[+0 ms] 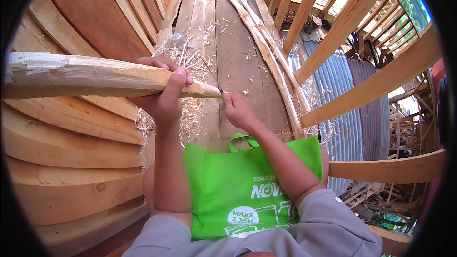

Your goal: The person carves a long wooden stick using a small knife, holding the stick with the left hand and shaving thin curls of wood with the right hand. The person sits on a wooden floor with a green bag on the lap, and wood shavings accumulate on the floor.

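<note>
A long pale wooden pole (95, 74) comes in from the left edge, its shaved end narrowing to a tip in front of me. My left hand (166, 83) wraps round it a little way back from that tip, thumb on top. At the tip, my right hand (236, 110) is closed in a fist on a thin dark tool (220, 92). Only a dark sliver of this tool shows, so its kind is hard to tell. Over my lap lies a green bag (214, 176) with white printing, below both forearms.
Curled wood shavings (190, 114) litter the plank floor (238, 66), with a clear plastic cup (176, 40) among them. Two long peeled poles (271, 52) lie along the right side. Boards (71, 171) line the left; wooden rails (342, 24) and corrugated metal sheets (342, 123) lie right.
</note>
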The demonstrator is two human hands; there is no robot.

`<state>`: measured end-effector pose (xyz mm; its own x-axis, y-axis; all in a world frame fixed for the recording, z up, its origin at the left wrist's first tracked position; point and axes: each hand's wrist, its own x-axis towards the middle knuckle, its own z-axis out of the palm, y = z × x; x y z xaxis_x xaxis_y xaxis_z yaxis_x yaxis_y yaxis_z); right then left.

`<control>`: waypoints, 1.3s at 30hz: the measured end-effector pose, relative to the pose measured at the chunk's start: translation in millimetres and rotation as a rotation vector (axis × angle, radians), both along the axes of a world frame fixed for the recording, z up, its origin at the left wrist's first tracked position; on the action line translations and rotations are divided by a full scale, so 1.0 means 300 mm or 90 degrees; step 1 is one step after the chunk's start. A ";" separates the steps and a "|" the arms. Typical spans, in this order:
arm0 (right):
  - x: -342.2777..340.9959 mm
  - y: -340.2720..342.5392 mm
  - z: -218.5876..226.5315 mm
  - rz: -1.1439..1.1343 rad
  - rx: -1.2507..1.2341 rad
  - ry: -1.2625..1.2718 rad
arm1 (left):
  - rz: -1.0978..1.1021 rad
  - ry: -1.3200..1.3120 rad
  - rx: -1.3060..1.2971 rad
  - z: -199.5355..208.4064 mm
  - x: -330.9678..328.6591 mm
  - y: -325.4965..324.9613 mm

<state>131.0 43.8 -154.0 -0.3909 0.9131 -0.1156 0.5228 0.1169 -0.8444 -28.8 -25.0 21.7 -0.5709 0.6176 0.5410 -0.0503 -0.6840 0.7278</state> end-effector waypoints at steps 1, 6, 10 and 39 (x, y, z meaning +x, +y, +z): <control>0.012 0.011 -0.024 0.001 0.001 0.037 | -0.005 0.000 -0.006 -0.004 0.003 0.001; 0.073 0.047 -0.068 0.002 -0.106 -0.051 | -0.022 -0.005 0.015 0.001 -0.007 0.001; 0.008 0.004 -0.029 -0.051 -0.022 -0.109 | -0.002 -0.010 0.009 0.010 0.009 0.006; -0.030 -0.029 0.076 0.012 0.070 -0.055 | 0.066 0.003 -0.005 -0.006 -0.007 0.005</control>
